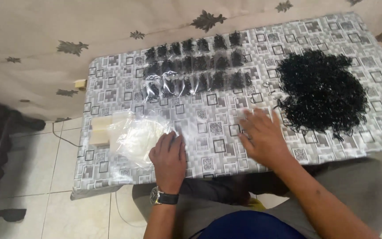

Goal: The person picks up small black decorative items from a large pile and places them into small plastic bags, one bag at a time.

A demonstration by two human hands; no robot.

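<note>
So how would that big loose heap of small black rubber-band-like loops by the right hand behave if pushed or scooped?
The heap of small black loops would probably spread rather than slide whole: strands already straggle from its edges. Scooped by the right hand, it would likely sag and shed pieces. The thin loops look light for the heap's bulk.

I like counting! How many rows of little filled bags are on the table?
3 rows of small bags: back row, middle row, front row, all left of the black pile. Bags overlap, so some may hide.

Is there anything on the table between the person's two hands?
No. In the head view, only bare patterned tablecloth shows between the left hand, by the clear plastic bags, and the right hand, beside the black pile.
</note>
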